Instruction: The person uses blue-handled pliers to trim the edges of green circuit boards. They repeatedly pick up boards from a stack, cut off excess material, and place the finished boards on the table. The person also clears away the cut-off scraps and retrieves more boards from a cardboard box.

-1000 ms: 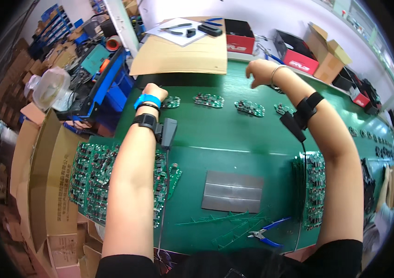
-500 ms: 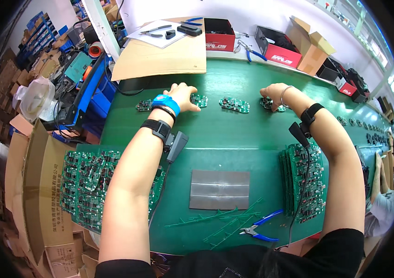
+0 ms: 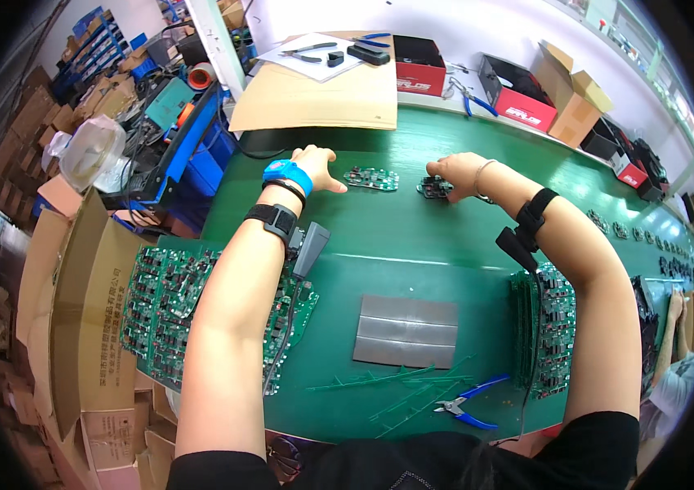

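Fingers beside one circuit board — right hand on another

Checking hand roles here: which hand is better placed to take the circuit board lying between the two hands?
Left, probably. The left hand lies open beside that free circuit board, fingers not quite touching it. The right hand already rests on another board.

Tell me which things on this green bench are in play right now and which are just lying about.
In play: left hand beside a small circuit board; right hand on another small board; stacked boards at left and right.

Lying about: grey pad, blue-handled pliers, green offcut strips, cardboard sheet, red boxes.
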A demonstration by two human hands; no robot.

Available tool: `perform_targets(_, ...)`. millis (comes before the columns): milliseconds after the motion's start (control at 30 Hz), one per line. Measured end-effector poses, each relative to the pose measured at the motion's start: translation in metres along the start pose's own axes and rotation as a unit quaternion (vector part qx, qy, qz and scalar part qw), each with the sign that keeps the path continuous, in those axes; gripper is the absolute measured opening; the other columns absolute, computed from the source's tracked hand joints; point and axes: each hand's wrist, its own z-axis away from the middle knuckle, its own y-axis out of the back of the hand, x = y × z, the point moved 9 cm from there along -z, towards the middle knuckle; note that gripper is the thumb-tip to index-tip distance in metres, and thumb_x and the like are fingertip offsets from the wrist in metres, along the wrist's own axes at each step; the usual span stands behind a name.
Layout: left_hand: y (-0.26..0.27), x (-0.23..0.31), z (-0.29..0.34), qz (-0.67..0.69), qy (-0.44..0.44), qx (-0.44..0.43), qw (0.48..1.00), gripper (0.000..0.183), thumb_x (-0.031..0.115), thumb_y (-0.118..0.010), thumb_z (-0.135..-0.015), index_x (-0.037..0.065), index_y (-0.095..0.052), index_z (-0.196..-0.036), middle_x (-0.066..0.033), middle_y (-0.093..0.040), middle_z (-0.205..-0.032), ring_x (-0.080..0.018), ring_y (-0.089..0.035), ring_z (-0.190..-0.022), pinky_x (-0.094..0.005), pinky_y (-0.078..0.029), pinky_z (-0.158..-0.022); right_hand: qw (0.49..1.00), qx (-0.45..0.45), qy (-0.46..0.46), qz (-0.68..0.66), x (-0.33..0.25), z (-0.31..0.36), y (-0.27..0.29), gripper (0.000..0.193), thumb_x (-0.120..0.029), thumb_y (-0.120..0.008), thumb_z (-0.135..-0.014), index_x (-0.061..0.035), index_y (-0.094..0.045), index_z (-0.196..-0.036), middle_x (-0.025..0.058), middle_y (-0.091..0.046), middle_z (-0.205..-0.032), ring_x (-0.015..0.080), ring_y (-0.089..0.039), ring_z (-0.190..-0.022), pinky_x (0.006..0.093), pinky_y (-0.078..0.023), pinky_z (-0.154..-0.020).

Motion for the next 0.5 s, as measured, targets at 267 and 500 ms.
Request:
perform_targets(267, 0.031, 0.050, 0.063, 0.499, -0.058, -0.111, 0.858, 0.060, 0.034, -0.074, -0.083, -0.003, -0.055, -0.125, -0.0083, -0.061, -0.111, -0.0138, -0.058, -0.096, -0.0291, -0.050, -0.082, 0.932, 0.269, -0.008, -0.242, -0.023, 0.006, 0.109, 0.024, -0.026, -0.071, -0.076, -0.0034, -0.070, -0.086, 0.0169, -0.068, -0.074, 0.0306, -0.067, -0.070, 0.0378, -0.053, -0.068)
perform_targets(500, 0.057, 0.052, 0.160, 0.730, -0.134, 0.005, 0.670, 0.039, 0.001, -0.062, -0.087, 0.003, -0.047, -0.123, -0.0103, -0.063, -0.108, -0.0204, -0.067, -0.092, -0.0334, -0.057, -0.079, 0.838, 0.303, 0.105, -0.441, -0.145, 0.047, 0.179, 0.031, -0.029, -0.056, -0.097, -0.0051, -0.054, -0.117, 0.0034, -0.056, -0.091, 0.0089, -0.051, -0.088, 0.0244, -0.042, -0.078)
